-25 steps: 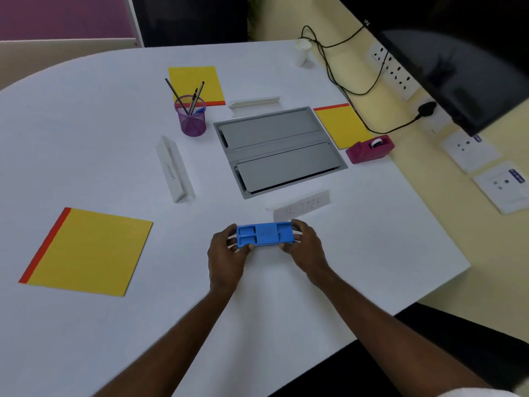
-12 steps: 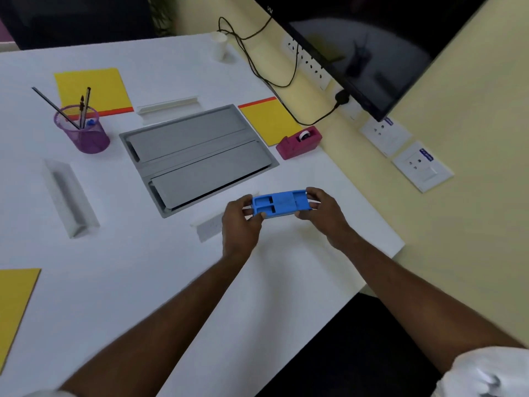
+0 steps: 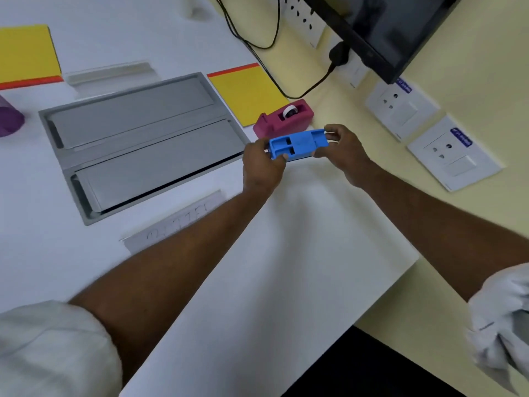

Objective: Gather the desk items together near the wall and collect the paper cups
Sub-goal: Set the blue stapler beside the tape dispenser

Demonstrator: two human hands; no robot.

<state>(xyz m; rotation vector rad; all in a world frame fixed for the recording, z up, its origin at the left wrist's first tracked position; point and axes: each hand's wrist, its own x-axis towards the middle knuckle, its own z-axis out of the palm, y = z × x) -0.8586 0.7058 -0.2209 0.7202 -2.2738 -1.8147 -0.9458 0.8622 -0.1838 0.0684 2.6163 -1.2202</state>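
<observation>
A small blue plastic tray [image 3: 297,144] with several compartments is held above the white table [image 3: 272,267]. My left hand [image 3: 262,167] grips its left end and my right hand [image 3: 345,153] grips its right end. It hovers just in front of the magenta tape dispenser [image 3: 283,118], close to the yellow wall. A yellow notepad with a red edge [image 3: 246,93] lies behind the dispenser. A blurred white paper cup [image 3: 191,7] stands at the table's far edge.
A grey metal cable hatch [image 3: 143,138] is set into the table. White name plates lie behind it [image 3: 108,74] and in front of it [image 3: 174,222]. Another yellow pad [image 3: 25,53] and a purple pen cup [image 3: 8,118] are at left. Black cables [image 3: 257,38], wall sockets [image 3: 452,150] and a monitor [image 3: 380,27] line the wall.
Both hands have carried the blue tray away from the table's near middle toward the wall, up to the tape dispenser. The view has swung right and closer.
</observation>
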